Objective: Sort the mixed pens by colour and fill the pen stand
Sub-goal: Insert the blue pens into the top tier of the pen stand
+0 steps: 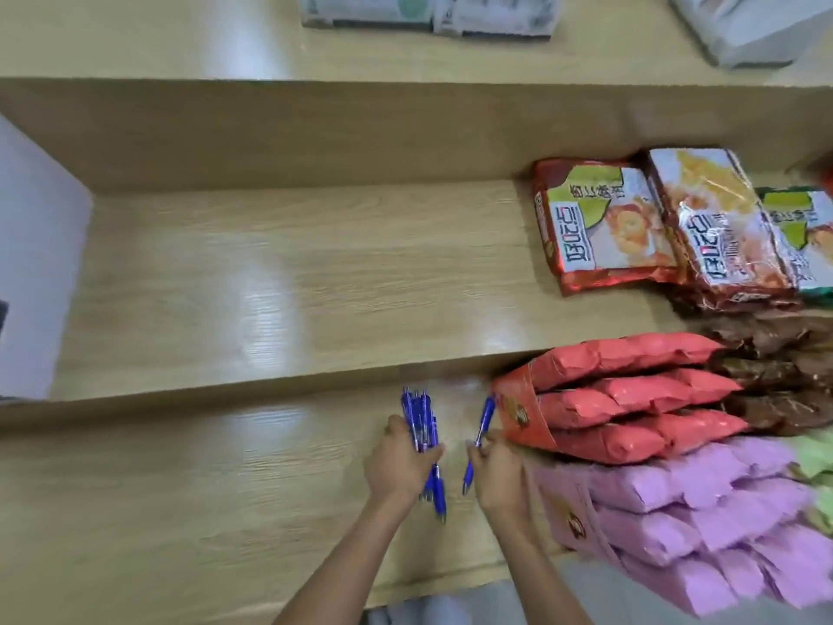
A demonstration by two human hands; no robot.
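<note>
Wooden shelf (225, 466): our left hand (396, 466) grips a blue pen bundle (419, 421); right hand (498, 473) pinches one blue pen (483, 419).

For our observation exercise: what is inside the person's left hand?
The left hand grips a bundle of blue pens, their ends sticking out above and below. The fingers cover their middles, so the exact count cannot be seen.

left hand (396, 466): showing bare, no glove or ring | right hand (498, 473): showing bare too | forearms: showing uncovered, no sleeves or watch
</note>
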